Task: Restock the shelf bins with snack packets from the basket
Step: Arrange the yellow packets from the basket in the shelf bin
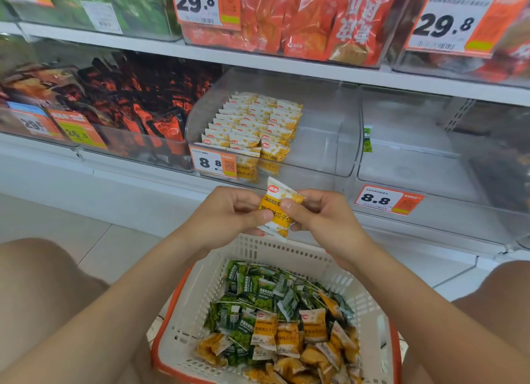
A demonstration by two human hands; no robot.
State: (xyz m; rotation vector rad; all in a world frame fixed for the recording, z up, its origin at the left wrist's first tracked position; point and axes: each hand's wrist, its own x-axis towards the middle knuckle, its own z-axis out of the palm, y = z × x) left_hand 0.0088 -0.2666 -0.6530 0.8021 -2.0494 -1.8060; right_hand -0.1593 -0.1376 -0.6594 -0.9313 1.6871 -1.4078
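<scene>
Both hands hold one yellow-and-white snack packet (277, 208) above the basket. My left hand (229, 214) pinches its left side and my right hand (321, 214) pinches its right side with the thumb across the front. Below them sits a white basket (200, 297) with an orange rim, filled with several green packets (252, 291) and several yellow packets (286, 337). Straight ahead, a clear shelf bin (329, 142) holds neat rows of the same yellow packets (252, 122) in its left half; its right half is bare.
To the right stands a clear bin (430, 165) with one green packet (368, 139) at its left wall. A bin of dark red packets (137, 108) is on the left. Orange price tags read 8.8. My knees flank the basket on the tiled floor.
</scene>
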